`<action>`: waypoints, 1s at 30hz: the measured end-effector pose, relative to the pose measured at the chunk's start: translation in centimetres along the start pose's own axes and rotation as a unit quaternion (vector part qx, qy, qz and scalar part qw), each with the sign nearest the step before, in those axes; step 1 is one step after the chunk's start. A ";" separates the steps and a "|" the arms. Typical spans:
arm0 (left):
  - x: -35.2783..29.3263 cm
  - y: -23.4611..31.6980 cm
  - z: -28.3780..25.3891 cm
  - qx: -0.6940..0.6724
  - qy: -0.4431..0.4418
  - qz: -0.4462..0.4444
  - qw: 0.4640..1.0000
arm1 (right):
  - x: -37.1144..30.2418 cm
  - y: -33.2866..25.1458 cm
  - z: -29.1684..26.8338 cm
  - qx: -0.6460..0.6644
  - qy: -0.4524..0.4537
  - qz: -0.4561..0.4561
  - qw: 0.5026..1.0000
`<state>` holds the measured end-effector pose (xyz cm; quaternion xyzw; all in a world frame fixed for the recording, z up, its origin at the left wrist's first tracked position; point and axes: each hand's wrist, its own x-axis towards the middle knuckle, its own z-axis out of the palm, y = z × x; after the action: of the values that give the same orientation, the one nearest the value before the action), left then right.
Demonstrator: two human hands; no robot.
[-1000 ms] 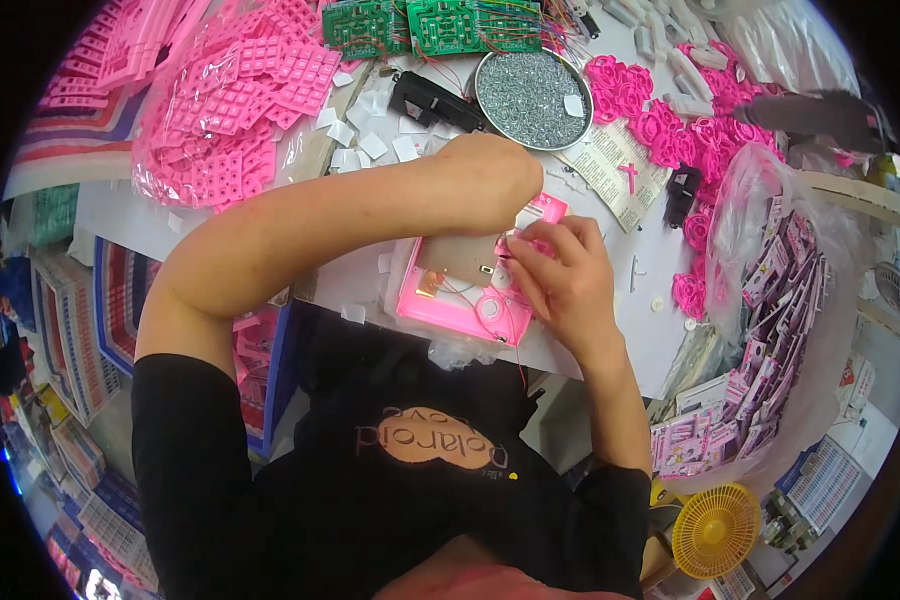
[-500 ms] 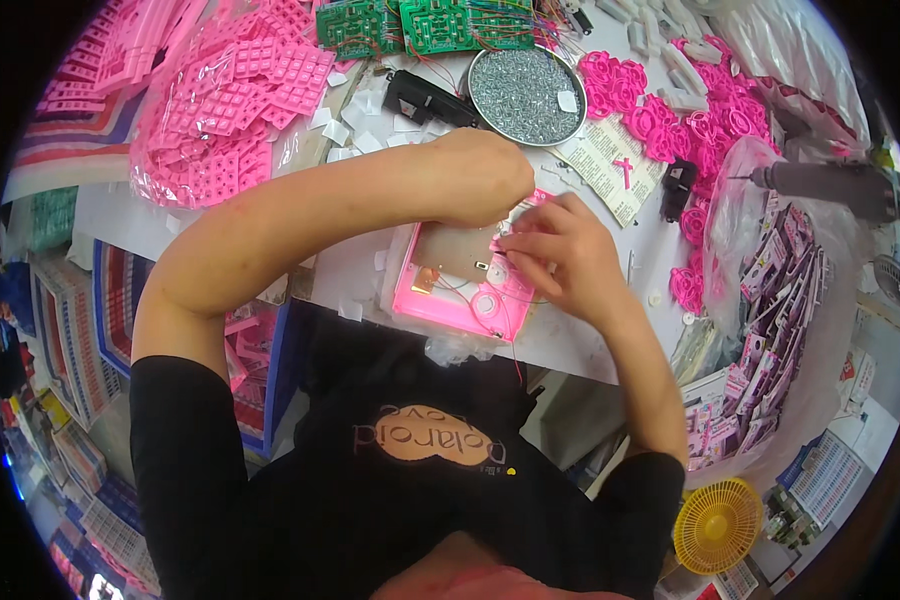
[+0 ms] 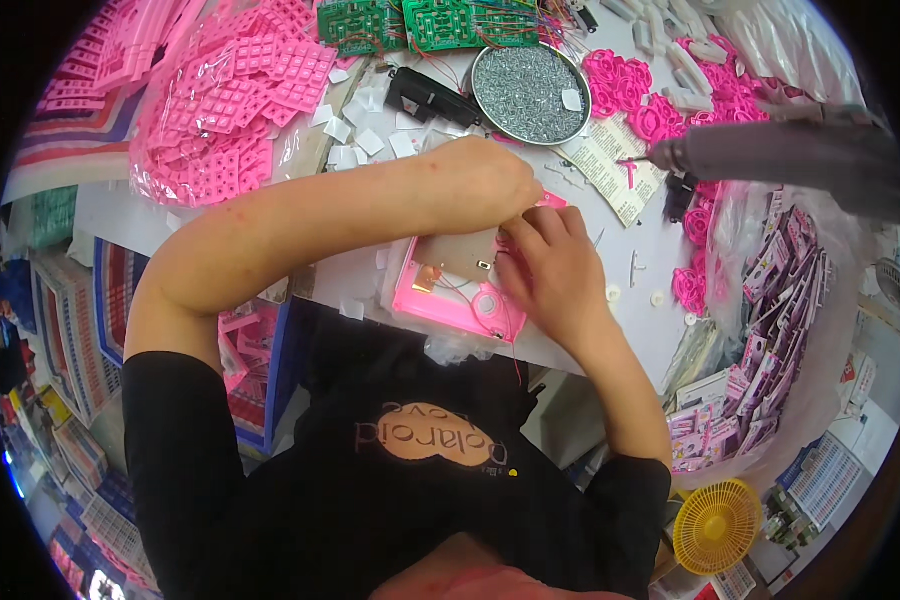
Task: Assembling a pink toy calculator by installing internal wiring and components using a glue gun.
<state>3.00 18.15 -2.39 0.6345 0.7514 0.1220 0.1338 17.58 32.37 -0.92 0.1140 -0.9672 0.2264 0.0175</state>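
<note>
A pink plastic case lies open-side up at the table's front edge. Inside it are a grey-brown board, a copper-coloured patch, thin wires and a round ring-shaped part. My left hand is closed over the case's far part, its fingertips hidden under the fist. From the right, my right hand reaches in, its bent fingers drawn together over the case's right side beside the left hand. Whatever either hand's fingers pinch is out of sight.
A dark power screwdriver hangs at the right. Beyond my hands stand a round tray of screws, a black part and green circuit boards. Pink keypads in plastic lie left; pink rings and a bag lie right.
My right hand has shifted slightly left, its fingers closing in against the left hand. The left hand has barely moved. The hanging screwdriver has swung leftward over the table.
</note>
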 end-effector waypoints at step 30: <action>-4.8 2.0 1.7 -0.127 0.348 -0.144 0.918 | 1.9 -0.1 0.2 0.266 0.145 0.083 0.949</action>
<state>6.17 13.80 -3.03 0.4144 0.8121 0.4087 -0.0409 15.80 31.80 -0.92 -0.0008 -0.8648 0.4903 0.1080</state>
